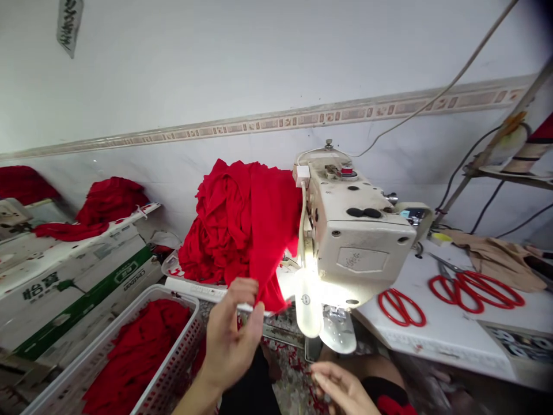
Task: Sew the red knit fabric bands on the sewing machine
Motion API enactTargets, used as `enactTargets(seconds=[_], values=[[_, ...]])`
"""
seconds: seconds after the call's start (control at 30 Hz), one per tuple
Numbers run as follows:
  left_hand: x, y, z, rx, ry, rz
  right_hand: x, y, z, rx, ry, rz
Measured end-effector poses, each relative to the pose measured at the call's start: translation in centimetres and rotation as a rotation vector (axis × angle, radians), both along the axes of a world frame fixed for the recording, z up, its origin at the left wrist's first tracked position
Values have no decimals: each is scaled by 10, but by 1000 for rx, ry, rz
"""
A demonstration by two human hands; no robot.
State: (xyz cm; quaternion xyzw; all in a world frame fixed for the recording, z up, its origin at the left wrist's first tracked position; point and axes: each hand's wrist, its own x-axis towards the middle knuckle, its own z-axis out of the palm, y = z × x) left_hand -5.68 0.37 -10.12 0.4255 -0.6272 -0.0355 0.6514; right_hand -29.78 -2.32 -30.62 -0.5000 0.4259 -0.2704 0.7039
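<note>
At eight o'clock sits a white perforated plastic basket (173, 364) of red cloth. Next comes the left hand (233, 340), thumb and fingers pinching the lower edge of a long bright-red fabric strip (273, 230). It climbs toward one o'clock, long axis near upright, left hand clearly nearer. The right hand (345, 392) hangs at the strip's five o'clock, fingertips narrow (holding anything? can't tell). Above, at twelve, the cream metal sewing machine (363, 242).

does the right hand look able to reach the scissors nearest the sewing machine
Probably yes: those red-handled scissors lie near the front of the white table, uncovered on the near side, the right hand close; the sewing machine may hide the rest.
</note>
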Motion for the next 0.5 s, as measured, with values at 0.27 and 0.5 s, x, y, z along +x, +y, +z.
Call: enactTargets(seconds=[0.27,0.5], values=[[-32,44,-49,526,234,-126,50,36,5,155,-251,106],[-4,13,-106,800,734,-169,23,42,-22,133,115,122]])
